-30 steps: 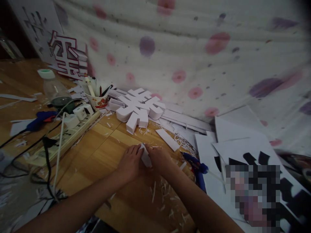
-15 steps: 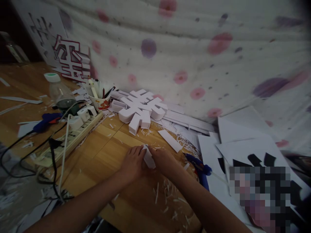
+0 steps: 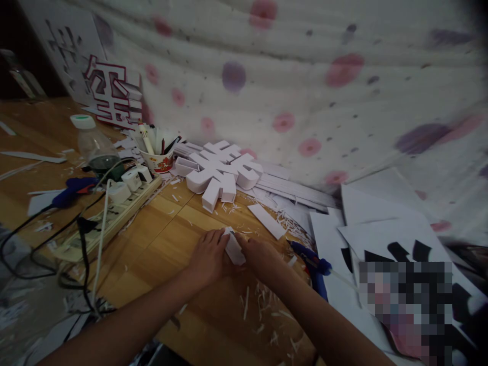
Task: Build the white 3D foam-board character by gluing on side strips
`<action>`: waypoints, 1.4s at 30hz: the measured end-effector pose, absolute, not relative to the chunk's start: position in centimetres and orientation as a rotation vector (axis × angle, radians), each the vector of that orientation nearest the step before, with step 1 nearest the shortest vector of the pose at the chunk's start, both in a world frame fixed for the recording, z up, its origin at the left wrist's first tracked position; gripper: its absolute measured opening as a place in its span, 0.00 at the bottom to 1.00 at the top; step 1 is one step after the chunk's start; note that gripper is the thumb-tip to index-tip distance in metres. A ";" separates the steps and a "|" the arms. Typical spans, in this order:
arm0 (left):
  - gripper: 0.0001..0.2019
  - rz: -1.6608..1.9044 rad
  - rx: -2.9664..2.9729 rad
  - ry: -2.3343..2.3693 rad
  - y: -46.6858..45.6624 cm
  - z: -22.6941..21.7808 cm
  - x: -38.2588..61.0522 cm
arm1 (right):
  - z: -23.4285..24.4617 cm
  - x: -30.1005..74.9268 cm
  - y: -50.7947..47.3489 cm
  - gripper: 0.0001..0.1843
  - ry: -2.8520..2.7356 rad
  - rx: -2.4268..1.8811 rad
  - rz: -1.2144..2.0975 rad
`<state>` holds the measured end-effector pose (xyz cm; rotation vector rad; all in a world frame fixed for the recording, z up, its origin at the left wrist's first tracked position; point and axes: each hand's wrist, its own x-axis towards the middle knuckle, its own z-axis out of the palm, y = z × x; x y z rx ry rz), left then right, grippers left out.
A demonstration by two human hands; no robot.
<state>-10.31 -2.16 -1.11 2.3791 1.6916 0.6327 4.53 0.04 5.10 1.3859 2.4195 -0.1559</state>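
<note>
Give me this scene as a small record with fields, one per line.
Left hand: fingers at the left side of a small white piece
Right hand: at that piece's right side; exact grip unclear
Surface: wooden table, strewn with white scraps
Beyond the hands: thick white cut-out shape
Left side: power strip, bottle, pen cup
Right side: blue glue gun, white sheet with black shapes
Backdrop: spotted white cloth
</note>
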 end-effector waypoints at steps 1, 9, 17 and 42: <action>0.35 0.628 2.375 1.692 -2.2 -1.0 -10.3 | 5.1 4.6 0.0 0.29 2.421 1.384 -0.160; 0.36 0.644 2.396 1.694 -2.1 -1.3 -10.4 | 5.1 4.8 -0.3 0.30 2.405 1.388 -0.154; 0.36 0.666 2.395 1.687 -2.0 -1.7 -10.4 | 5.2 5.1 -1.1 0.30 2.379 1.409 -0.129; 0.35 0.647 2.379 1.705 -2.1 -1.4 -10.4 | 6.0 6.6 -3.2 0.31 2.320 1.337 -0.083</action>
